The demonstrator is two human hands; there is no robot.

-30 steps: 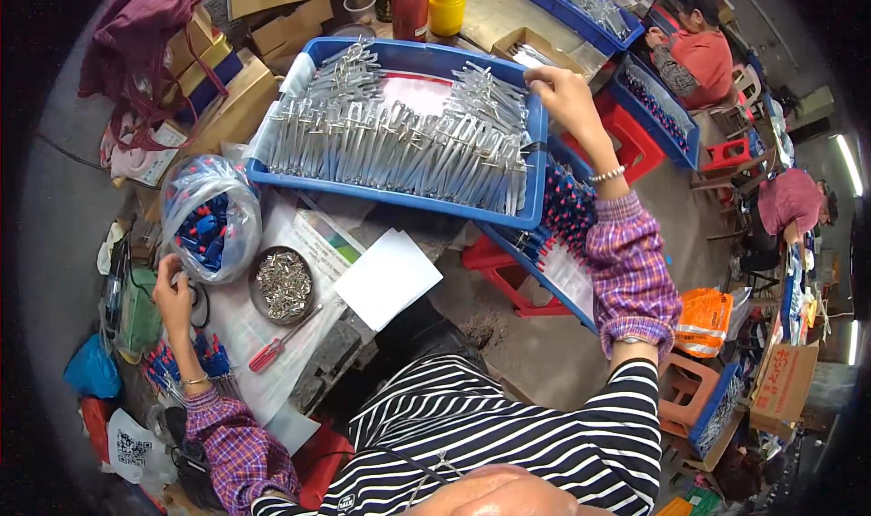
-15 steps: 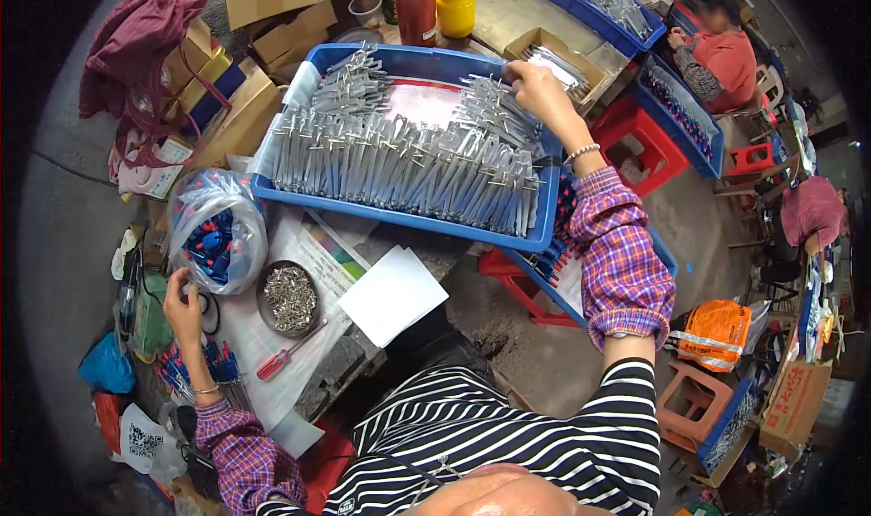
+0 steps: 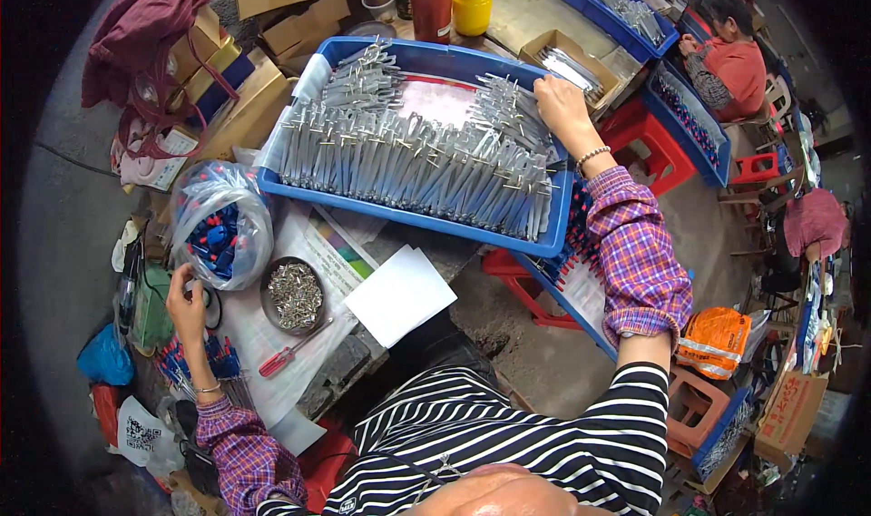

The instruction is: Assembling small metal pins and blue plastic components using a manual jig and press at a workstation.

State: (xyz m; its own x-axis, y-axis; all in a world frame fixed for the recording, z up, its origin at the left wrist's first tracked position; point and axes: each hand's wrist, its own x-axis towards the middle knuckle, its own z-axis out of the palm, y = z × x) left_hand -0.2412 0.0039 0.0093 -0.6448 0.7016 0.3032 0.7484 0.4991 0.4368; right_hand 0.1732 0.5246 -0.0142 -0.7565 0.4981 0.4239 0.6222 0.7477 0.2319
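My left hand (image 3: 187,309) hovers beside a clear plastic bag (image 3: 245,266) of blue and red small parts (image 3: 216,244). Its fingers are loosely bent and apart, with nothing visible in them. Across the table, my right hand (image 3: 564,115) is at the far right corner of a large blue tray (image 3: 408,218), fingers bent over its rim; the fingertips are partly hidden. Rows of slim silver metal pieces (image 3: 399,157) with cross pins fill much of the tray, around a pale bare patch. Near the bag stands a round bowl (image 3: 269,312) of small metal fasteners (image 3: 296,294).
A red-handled screwdriver (image 3: 278,362) and white paper sheets (image 3: 401,296) lie near me. Behind the tray stand a yellow container (image 3: 473,6), a red flask (image 3: 430,8) and an open cardboard box (image 3: 544,44). Red stools (image 3: 667,153) stand at the right; a co-worker (image 3: 733,71) sits beyond.
The whole view has shifted slightly. My right hand has moved a little right and nearer along the tray's corner. My left hand stays by the bag.
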